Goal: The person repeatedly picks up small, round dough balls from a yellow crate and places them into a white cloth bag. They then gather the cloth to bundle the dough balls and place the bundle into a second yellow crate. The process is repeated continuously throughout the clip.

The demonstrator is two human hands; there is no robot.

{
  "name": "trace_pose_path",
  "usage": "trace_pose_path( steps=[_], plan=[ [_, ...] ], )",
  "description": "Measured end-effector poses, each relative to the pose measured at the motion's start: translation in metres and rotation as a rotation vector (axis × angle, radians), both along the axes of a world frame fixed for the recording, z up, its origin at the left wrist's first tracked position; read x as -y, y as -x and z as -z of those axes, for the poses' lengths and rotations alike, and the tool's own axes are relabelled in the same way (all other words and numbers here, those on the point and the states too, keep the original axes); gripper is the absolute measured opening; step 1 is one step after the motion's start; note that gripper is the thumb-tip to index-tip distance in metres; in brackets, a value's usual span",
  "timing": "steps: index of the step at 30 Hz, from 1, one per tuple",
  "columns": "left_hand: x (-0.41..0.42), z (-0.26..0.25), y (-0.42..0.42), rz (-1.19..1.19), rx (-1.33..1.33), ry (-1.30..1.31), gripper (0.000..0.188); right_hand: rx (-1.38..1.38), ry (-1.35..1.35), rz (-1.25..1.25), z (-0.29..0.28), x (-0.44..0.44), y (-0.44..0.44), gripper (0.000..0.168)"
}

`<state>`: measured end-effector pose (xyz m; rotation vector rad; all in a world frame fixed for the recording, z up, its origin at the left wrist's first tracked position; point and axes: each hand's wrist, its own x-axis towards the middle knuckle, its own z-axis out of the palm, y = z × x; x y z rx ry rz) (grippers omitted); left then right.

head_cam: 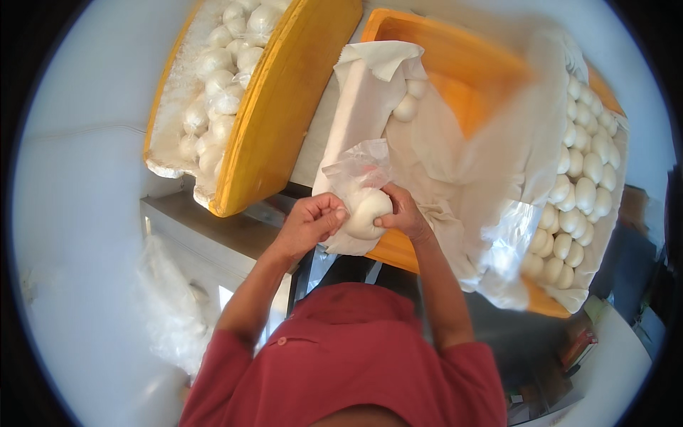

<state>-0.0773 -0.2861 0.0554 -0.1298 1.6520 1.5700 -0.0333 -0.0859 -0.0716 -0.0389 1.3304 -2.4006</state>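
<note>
My right hand (pixel 406 214) grips white steamed buns (pixel 368 216) pressed together, fingers behind them and thumb in front. A clear plastic bag (pixel 356 160) with faint red print stands up beyond the buns, its mouth away from me. My left hand (pixel 316 221) pinches a bit of what looks like the bag's thin film at the buns' left side. Both hands are over the near left edge of an orange plastic crate (pixel 395 250) draped with white cloth (pixel 421 160). Two loose buns (pixel 406 108) rest on the cloth at the crate's far left.
On the left, a yellow box (pixel 299 101) with a pale, rough lining holds several bagged buns (pixel 217 82). Many bare buns (pixel 585 193) lie in a cloth-lined tray at the right. A large plastic bag (pixel 171 304) hangs low by the left wall.
</note>
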Motion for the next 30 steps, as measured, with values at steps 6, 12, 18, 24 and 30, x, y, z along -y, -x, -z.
trace_pose_path(
  steps=[6,12,18,24,30],
  plan=[
    [0.005,0.007,-0.034,-0.026,-0.253,-0.049,0.011,-0.006,-0.748,0.161,-0.019,0.019,0.000,0.049],
    [0.012,0.011,-0.008,-0.321,-0.033,-0.291,0.007,-0.121,-1.650,-0.405,-0.095,-0.009,-0.030,0.033],
    [0.024,-0.009,0.006,-0.273,-0.100,-0.332,0.023,-1.092,-2.206,-0.502,-0.111,-0.029,-0.060,0.008],
    [0.033,-0.032,0.008,-0.377,-0.185,-0.656,0.031,-1.284,-2.229,-0.547,-0.173,-0.039,-0.026,0.006],
    [0.021,-0.065,-0.014,-0.084,-0.356,-0.633,0.045,-1.467,-1.585,0.060,-0.228,-0.016,0.006,0.019]
  ],
)
